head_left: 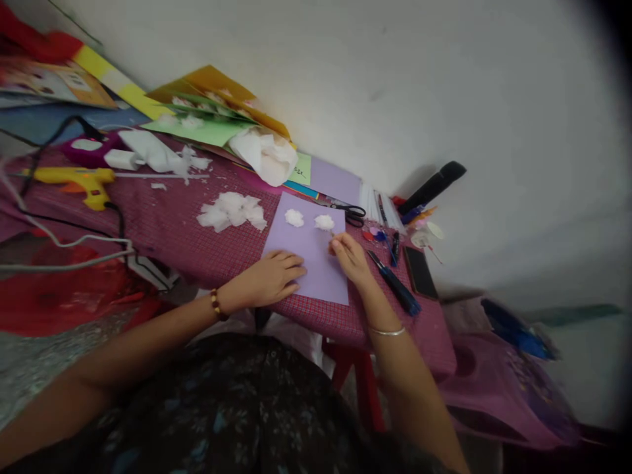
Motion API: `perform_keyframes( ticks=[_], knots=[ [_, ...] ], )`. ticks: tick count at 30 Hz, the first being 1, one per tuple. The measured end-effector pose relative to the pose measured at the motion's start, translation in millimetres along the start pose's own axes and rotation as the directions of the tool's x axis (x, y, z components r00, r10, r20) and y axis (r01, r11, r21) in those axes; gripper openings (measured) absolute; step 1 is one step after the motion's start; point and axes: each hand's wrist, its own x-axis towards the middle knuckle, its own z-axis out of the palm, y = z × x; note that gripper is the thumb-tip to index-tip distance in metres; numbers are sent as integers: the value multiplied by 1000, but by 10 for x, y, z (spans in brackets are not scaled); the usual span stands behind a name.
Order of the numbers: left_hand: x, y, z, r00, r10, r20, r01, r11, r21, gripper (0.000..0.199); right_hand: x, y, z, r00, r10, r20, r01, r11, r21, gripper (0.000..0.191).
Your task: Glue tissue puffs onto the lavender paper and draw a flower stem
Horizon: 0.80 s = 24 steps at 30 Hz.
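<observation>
A sheet of purple paper [309, 253] lies on the checked tablecloth in front of me. Two small white fluffy tufts rest near its far edge, a left tuft [294, 218] and a right tuft [324, 222]. My left hand [276, 276] lies flat on the paper's left side, fingers stretched out and holding nothing. Just below the right tuft, my right hand [349, 257] is closed in a pinch at the paper's right edge. What sits between its fingertips is too small to make out. Left of the paper is a pile of torn white pieces [232, 210].
A yellow glue gun [74, 181] with cords lies at the left. Black-handled scissors [353, 212], a blue-black cutter knife [395, 283] and a phone [419, 271] are on the right. Coloured folded cards [207, 128] stand against the wall behind.
</observation>
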Motion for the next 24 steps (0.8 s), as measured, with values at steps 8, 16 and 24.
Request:
perform_keyframes(
  ticks=[8, 16, 24],
  knots=[
    [-176, -210, -285, 998, -54, -26, 51, 995, -88, 32, 74, 225, -242, 994, 55, -91, -81, 948, -308, 21],
    [-987, -1277, -1369, 830, -551, -90, 558, 818, 137, 30, 72, 526, -302, 991, 133, 22, -94, 798, -596, 29],
    [-1206, -1818, -1975, 655, -733, -181, 755, 630, 181, 29, 69, 475, -280, 991, 136, 11, -101, 784, -612, 27]
  ],
)
